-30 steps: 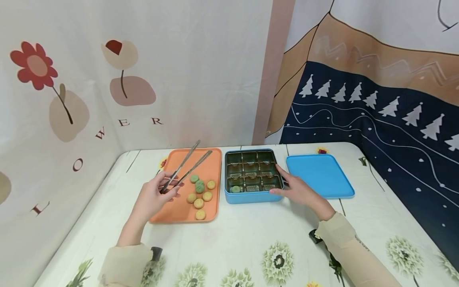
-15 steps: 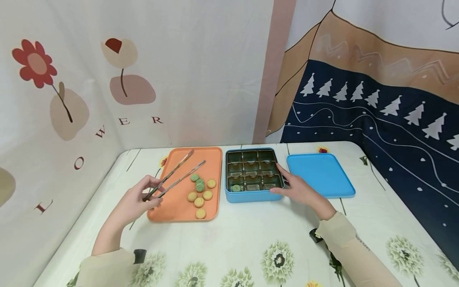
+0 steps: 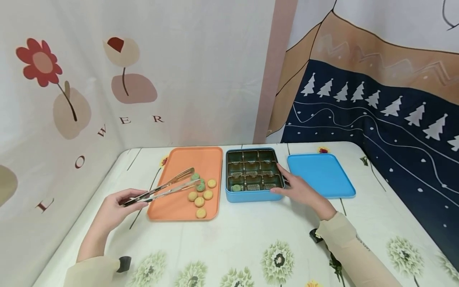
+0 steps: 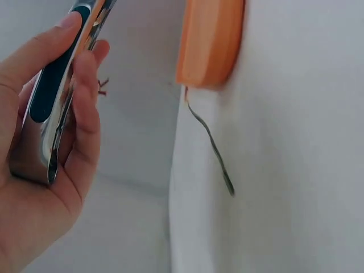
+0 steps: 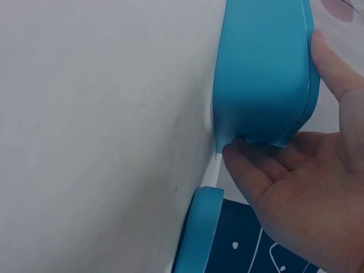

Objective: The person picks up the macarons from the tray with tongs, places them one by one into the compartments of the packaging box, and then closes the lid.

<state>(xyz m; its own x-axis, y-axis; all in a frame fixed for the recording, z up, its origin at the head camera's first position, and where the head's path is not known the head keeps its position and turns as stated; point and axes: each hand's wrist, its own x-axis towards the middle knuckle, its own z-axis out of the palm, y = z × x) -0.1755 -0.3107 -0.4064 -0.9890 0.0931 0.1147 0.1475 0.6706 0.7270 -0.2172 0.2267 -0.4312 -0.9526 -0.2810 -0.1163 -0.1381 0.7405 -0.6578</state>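
Note:
My left hand [image 3: 116, 208] grips metal tongs [image 3: 161, 186] at their hinged end, thumb along the dark handle inlay [image 4: 54, 85] in the left wrist view. The tongs' arms are spread, their tips right at a few green cookies [image 3: 200, 186] on the orange tray [image 3: 175, 163]. Several yellow cookies [image 3: 199, 202] lie around these on the tray. My right hand [image 3: 299, 191] holds the blue box [image 3: 247, 196] at its near right corner, thumb on the rim and fingers against the side. A dark divided insert [image 3: 251, 167] fills the box; one green cookie [image 3: 236, 188] sits in its near left compartment.
A blue lid [image 3: 320, 175] lies flat on the table to the right of the box. The floral tablecloth [image 3: 229, 235] spreads in front. Printed curtains [image 3: 201, 79] hang behind the table and along both sides.
My left hand has drawn back toward the left and lowered, bringing the tongs' tips down from the tray's far part to the green cookies. The right hand and box stay put.

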